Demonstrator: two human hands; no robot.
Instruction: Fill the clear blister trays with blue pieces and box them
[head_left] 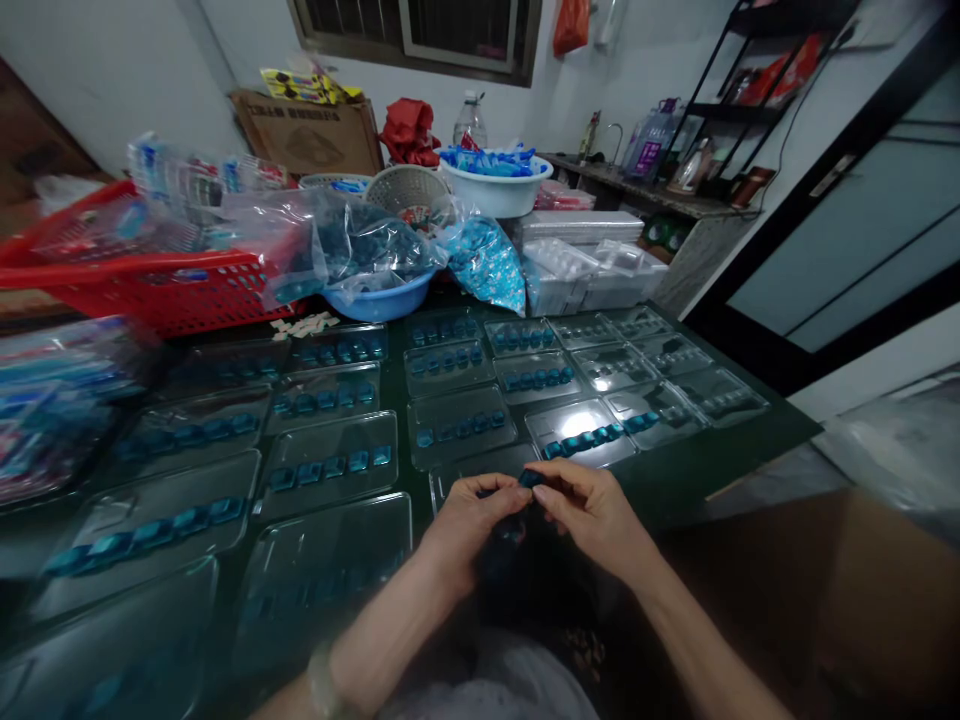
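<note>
A small dark teal piece (532, 479) is pinched between the fingertips of my left hand (461, 520) and my right hand (596, 510), just above the near edge of the green table (660, 480). Both hands are closed on it, and its exact kind is not clear. Beyond my fingers lies a clear plastic tray (581, 425) with a row of shiny teal pieces in it. Left of my left forearm is another clear tray (337, 535), its teal pieces dim and blurred. Many similar trays cover the table, most with a row of teal pieces.
At the back left stands a red basket (172, 290) full of plastic packages. A blue basin (386, 300) holds a bag of dark teal items. Behind are a white basin (495, 190) and stacked clear trays (585, 280). Blurred packages (60, 400) lie at left.
</note>
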